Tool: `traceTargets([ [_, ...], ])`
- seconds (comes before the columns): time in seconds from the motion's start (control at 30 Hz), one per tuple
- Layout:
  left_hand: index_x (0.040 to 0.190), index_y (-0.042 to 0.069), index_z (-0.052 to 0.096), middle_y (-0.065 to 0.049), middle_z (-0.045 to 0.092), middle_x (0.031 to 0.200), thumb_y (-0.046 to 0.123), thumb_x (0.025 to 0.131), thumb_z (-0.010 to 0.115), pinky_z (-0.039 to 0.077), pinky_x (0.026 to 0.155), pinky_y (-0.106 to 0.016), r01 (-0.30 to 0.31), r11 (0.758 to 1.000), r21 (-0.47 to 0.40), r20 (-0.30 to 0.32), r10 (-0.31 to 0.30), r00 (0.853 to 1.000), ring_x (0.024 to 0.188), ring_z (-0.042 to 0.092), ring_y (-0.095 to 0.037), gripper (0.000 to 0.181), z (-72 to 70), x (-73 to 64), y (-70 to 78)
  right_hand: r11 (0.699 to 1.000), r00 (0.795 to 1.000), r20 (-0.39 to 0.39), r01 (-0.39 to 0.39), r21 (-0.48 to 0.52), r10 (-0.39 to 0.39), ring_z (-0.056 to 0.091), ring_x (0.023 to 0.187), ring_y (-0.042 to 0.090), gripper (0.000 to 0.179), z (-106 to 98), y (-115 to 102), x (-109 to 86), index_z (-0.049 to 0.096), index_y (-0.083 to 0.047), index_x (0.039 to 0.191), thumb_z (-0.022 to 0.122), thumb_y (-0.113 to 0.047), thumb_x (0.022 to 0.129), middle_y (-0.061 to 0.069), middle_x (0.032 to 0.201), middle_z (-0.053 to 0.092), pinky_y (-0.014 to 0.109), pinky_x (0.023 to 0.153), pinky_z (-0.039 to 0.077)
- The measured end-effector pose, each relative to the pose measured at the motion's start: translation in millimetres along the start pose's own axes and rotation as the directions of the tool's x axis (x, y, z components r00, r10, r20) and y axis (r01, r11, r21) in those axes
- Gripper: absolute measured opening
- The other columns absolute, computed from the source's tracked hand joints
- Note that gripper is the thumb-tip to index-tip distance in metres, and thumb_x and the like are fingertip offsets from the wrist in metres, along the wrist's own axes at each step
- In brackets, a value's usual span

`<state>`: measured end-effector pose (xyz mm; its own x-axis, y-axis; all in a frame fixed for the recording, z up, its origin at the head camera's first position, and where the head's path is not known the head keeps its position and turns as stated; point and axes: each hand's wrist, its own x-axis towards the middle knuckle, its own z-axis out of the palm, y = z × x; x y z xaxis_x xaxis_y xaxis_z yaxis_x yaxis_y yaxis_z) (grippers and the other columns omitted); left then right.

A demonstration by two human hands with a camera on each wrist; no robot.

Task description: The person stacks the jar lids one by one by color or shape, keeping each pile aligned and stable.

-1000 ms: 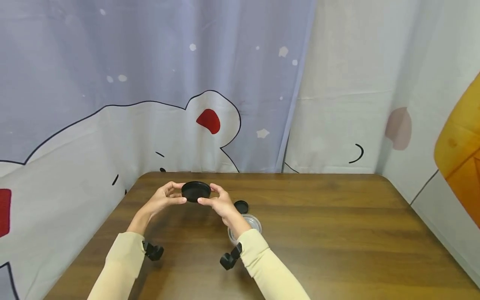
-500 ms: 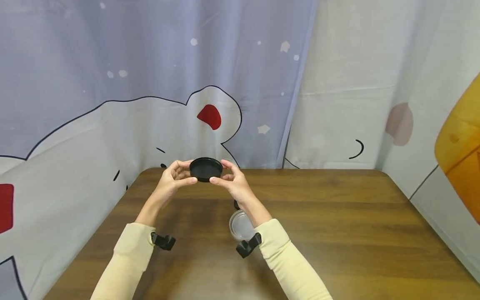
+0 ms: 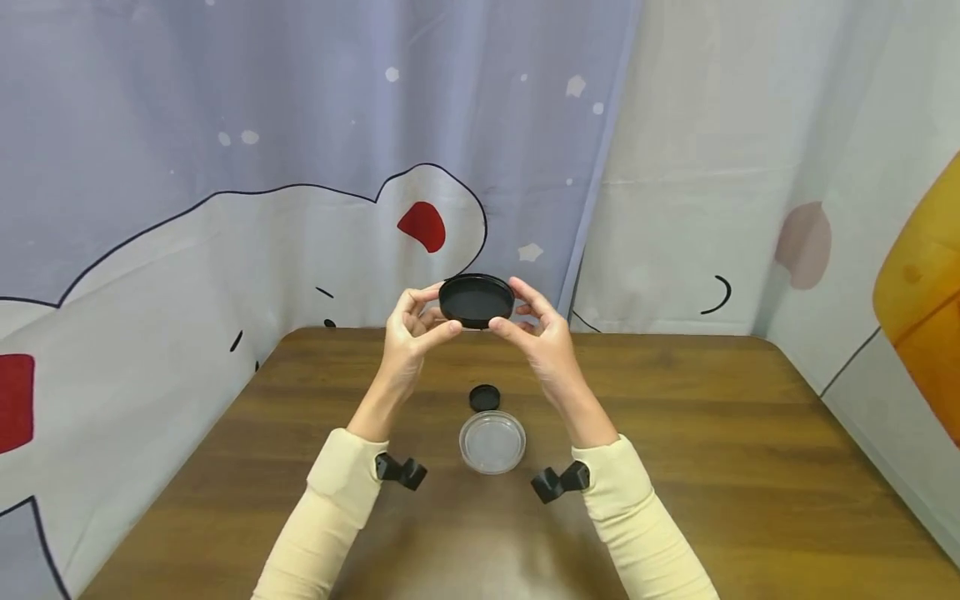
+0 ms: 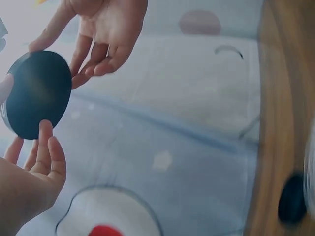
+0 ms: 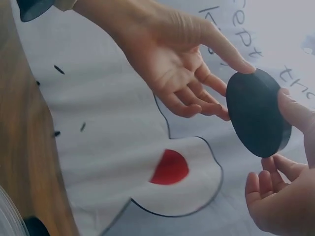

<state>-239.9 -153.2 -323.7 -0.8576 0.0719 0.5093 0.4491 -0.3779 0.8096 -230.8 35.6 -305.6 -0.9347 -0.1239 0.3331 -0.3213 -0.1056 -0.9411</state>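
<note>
A shallow black round lid (image 3: 476,302) is held up above the table's far edge, its rimmed side tilted toward the head view. My left hand (image 3: 407,337) pinches its left edge between thumb and fingers. On the opposite edge, my right hand (image 3: 546,340) pinches it in the same way. The wrist views show the flat outer face of the black lid (image 4: 39,93), with fingertips along its edge. Below the hands, a clear round plastic container (image 3: 492,442) sits on the table. Just behind it lies a smaller black round lid (image 3: 484,397).
The brown wooden table (image 3: 712,467) extends widely to the right of the container. A printed curtain (image 3: 315,108) hangs behind the table and along its sides. Black wrist cameras are strapped over both pale yellow sleeves (image 3: 330,500).
Both hands have raised the black lid and carried it to the right. The container and the small lid, partly covered by the right arm before, are now in full sight.
</note>
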Motion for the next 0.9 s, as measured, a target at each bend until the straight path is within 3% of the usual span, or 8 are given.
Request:
traceTargets([
  [0.1, 0.108, 0.019, 0.055, 0.007, 0.058, 0.124, -0.004, 0.079, 0.07, 0.052, 0.079, -0.019, -0.027, 0.998, -0.048, 0.012, 0.028, 1.0, 0.089, 0.064, -0.006, 0.04, 18.8, 6.0, -9.8, 0.999, 0.998, -0.041, 0.042, 0.014, -0.041, 0.049, 0.097, 0.01, 0.06, -14.5, -10.4, -1.6, 0.045, -0.007, 0.144, 0.065, 0.002, 0.089, -0.007, 0.123, 0.05, 0.013, 0.078, 0.047],
  [0.23, 0.109, 0.018, 0.054, 0.006, 0.058, 0.123, 0.004, 0.076, 0.076, 0.051, 0.079, -0.018, -0.027, 0.997, -0.078, 0.028, 0.029, 0.999, 0.086, 0.064, -0.005, 0.042, 33.3, 8.6, -21.9, 0.999, 0.998, -0.035, 0.049, -0.016, -0.049, 0.056, 0.09, 0.006, 0.058, -32.1, -16.5, -3.6, 0.044, -0.005, 0.143, 0.063, 0.004, 0.089, -0.007, 0.117, 0.051, 0.014, 0.08, 0.049],
  [0.43, 0.115, 0.011, 0.052, 0.006, 0.058, 0.119, -0.009, 0.077, 0.066, 0.05, 0.079, -0.018, 0.032, 0.993, -0.117, 0.019, -0.03, 0.999, 0.084, 0.064, -0.004, 0.045, 51.0, 7.5, -35.0, 0.996, 1.0, -0.028, 0.0, -0.093, -0.003, 0.06, 0.09, 0.007, 0.057, -55.2, -15.4, -9.7, 0.045, -0.007, 0.142, 0.067, -0.001, 0.089, -0.004, 0.117, 0.051, 0.016, 0.081, 0.052],
  [0.57, 0.127, -0.001, 0.047, 0.008, 0.059, 0.111, -0.012, 0.079, 0.063, 0.051, 0.078, -0.018, 0.109, 0.991, -0.079, 0.059, -0.105, 0.993, 0.083, 0.064, -0.002, 0.052, 62.1, 3.3, -44.8, 0.988, 0.999, -0.042, -0.033, -0.15, 0.027, 0.061, 0.088, 0.005, 0.057, -74.4, -10.8, -18.8, 0.045, -0.005, 0.141, 0.068, -0.003, 0.089, -0.005, 0.115, 0.053, 0.016, 0.08, 0.052],
  [0.7, 0.131, -0.007, 0.044, 0.008, 0.06, 0.104, -0.012, 0.079, 0.066, 0.052, 0.077, -0.016, 0.171, 0.985, -0.028, 0.095, -0.167, 0.981, 0.085, 0.063, -0.002, 0.057, 65.6, -4.2, -57.6, 0.972, 0.997, -0.038, -0.07, -0.225, 0.063, 0.062, 0.088, 0.002, 0.058, -90.8, -2.1, -28.0, 0.044, -0.001, 0.14, 0.069, -0.004, 0.088, -0.005, 0.112, 0.056, 0.015, 0.081, 0.052],
  [0.9, 0.129, -0.004, 0.048, 0.008, 0.059, 0.1, -0.007, 0.077, 0.073, 0.05, 0.075, -0.016, 0.251, 0.964, 0.086, 0.115, -0.26, 0.959, 0.083, 0.06, -0.003, 0.058, 63.3, -14.6, -77.0, 0.933, 0.995, -0.02, -0.1, -0.347, 0.1, 0.06, 0.092, -0.001, 0.057, -107.5, 12.1, -39.4, 0.047, 0.0, 0.139, 0.07, -0.006, 0.088, 0.014, 0.124, 0.057, 0.015, 0.08, 0.051],
])
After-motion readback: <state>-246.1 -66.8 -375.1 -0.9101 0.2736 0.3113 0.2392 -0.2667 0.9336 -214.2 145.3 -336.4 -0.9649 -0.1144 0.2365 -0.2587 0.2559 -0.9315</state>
